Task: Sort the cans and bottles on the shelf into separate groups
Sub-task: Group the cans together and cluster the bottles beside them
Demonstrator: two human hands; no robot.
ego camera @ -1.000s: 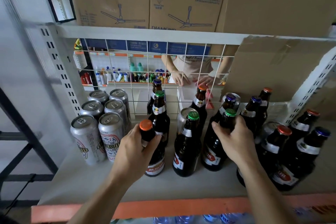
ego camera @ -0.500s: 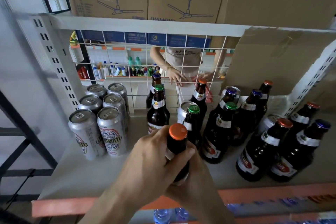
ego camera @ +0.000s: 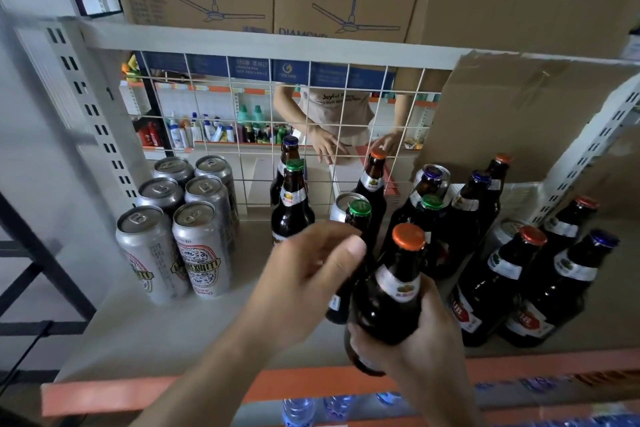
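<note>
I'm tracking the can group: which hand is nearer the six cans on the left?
Left. The left hand hangs just right of the six cans; the right hand grips the orange-capped bottle farther right.

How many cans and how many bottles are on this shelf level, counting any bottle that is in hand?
Cans: 9 (6 grouped at left, 3 among the bottles)
Bottles: 12 (including the orange-capped bottle in the right hand)
Total: 21

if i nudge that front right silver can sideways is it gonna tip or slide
The front right can is tall and narrow, so a high push would probably tip it. Pushed low, it likely slides on the smooth shelf. The can beside it blocks leftward movement.
</note>
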